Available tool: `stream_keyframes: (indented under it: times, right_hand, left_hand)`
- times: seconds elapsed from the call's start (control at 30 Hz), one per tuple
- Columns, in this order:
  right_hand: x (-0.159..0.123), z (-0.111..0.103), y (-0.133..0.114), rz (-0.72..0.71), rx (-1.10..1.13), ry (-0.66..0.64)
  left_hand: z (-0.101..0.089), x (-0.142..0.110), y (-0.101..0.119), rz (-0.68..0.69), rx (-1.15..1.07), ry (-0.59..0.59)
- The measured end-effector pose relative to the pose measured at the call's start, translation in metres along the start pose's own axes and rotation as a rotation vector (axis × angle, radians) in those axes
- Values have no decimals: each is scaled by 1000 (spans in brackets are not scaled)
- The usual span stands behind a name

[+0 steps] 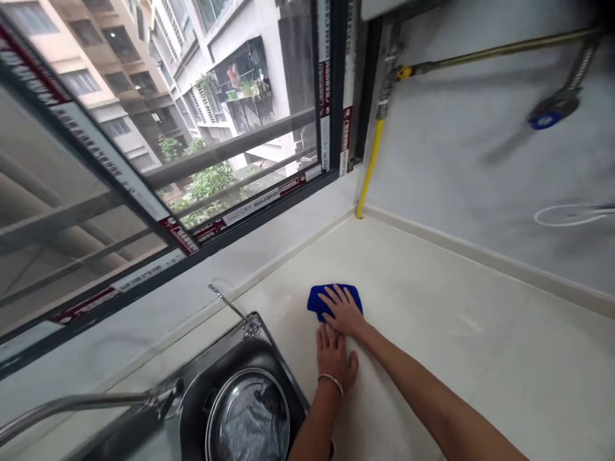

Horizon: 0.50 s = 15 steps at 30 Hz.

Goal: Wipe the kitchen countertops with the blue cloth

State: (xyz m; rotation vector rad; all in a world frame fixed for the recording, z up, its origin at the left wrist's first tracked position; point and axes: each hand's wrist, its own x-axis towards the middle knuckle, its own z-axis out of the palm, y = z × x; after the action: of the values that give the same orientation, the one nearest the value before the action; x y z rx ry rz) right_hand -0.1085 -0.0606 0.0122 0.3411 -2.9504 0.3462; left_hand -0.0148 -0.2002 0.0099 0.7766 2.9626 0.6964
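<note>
My right hand (344,312) lies flat with spread fingers on a folded blue cloth (319,298), pressing it against the pale countertop (423,307). The cloth shows past the fingertips and on the hand's left side; the part under the palm is hidden. Just below it, my left hand (334,358), with a bracelet (331,380) at the wrist, rests open on the counter. Its fingertips reach up to the cloth's lower edge and the side of my right hand; whether they touch the cloth I cannot tell.
A metal sink (192,416) is set in the counter at lower left, with a round strainer basin (247,416) inside, a faucet (86,402) and a thin spout (228,302). A window (230,218) lies behind. In the far corner a yellow pipe (369,169) meets the counter.
</note>
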Motion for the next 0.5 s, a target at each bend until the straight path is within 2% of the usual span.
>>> stream_keyframes:
  times: [0.1, 0.23, 0.37, 0.5]
  right_hand:
    - [-32, 0, 0, -14, -49, 23]
    - [-87, -10, -7, -42, -73, 39]
    - [-158, -24, -23, -139, -56, 19]
    - [-228, -36, -42, -222, -19, -65]
  left_hand:
    - [-7, -29, -3, 122, 7, -49]
    - [-28, -87, -8, 121, -14, -59]
    - [-43, -166, -29, 84, 10, 77]
    - [-38, -258, -65, -30, 56, 269]
